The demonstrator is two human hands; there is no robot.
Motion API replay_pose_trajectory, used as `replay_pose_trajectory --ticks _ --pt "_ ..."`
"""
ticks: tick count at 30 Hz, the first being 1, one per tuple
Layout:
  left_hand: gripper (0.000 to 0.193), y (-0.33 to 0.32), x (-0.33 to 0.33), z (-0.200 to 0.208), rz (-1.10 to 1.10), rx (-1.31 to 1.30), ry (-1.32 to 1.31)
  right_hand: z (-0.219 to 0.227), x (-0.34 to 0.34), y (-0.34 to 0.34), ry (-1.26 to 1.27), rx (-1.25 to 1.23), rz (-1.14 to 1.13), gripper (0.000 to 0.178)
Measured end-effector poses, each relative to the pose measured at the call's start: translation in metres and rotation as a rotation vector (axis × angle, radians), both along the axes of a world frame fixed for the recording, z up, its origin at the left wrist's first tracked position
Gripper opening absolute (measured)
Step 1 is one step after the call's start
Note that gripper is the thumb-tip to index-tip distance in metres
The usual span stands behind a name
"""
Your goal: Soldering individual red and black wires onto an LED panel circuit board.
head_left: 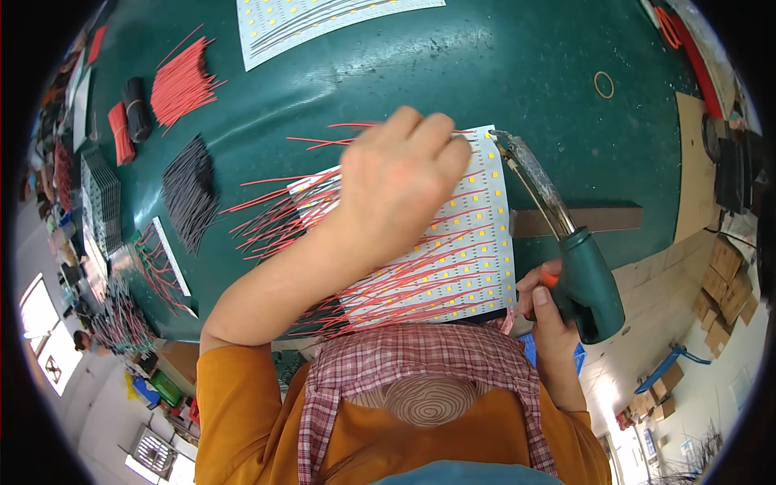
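My right hand (pixel 552 319) grips a green soldering gun (pixel 592 279) with an orange trigger. Its long metal tip reaches up to the top right corner of a white LED board (pixel 499 218) dotted with yellow chips. Over that same board my left hand (pixel 404 174) is closed, fingers bent down, on a red wire (pixel 465 131) whose end shows near the tip. The fingertips themselves are hidden under the hand. Many red wires (pixel 420 279) and some black ones lie across the board and stick out past its left side.
Bundles of red wires (pixel 187 81) and black wires (pixel 191 194) lie on the green mat at left. At the top is another LED board (pixel 267 44) with dark wires on it. A brown bar (pixel 598 219) sits behind the gun. A rubber band (pixel 604 85) lies far right.
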State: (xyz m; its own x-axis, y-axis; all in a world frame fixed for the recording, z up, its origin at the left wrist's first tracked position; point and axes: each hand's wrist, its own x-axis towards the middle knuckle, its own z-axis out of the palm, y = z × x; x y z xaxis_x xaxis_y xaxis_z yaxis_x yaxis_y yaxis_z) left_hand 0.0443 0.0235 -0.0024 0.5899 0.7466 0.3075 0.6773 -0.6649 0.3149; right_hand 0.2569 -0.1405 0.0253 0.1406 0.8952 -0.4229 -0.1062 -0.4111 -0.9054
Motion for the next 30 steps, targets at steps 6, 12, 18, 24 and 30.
replay_pose_trajectory --ticks 6,12,18,24,30 --pt "0.019 0.007 -0.088 0.052 0.41 0.111 -0.075 0.003 -0.002 0.007 0.011 -0.012 -0.094 0.032" --pt "0.014 -0.033 -0.082 0.059 0.379 -0.25 -0.237 -0.005 -0.011 0.018 0.184 0.1 -0.169 0.034" --pt "0.017 -0.05 -0.049 0.026 0.137 -0.367 -0.312 -0.023 -0.021 0.025 0.401 0.107 -0.111 0.037" --pt "0.015 -0.035 -0.053 0.026 0.228 -0.279 -0.27 -0.026 -0.019 0.023 0.359 0.149 -0.123 0.037" --pt "0.026 -0.04 -0.011 0.013 0.01 -0.239 -0.195 -0.023 -0.022 0.024 0.315 0.145 -0.047 0.038"
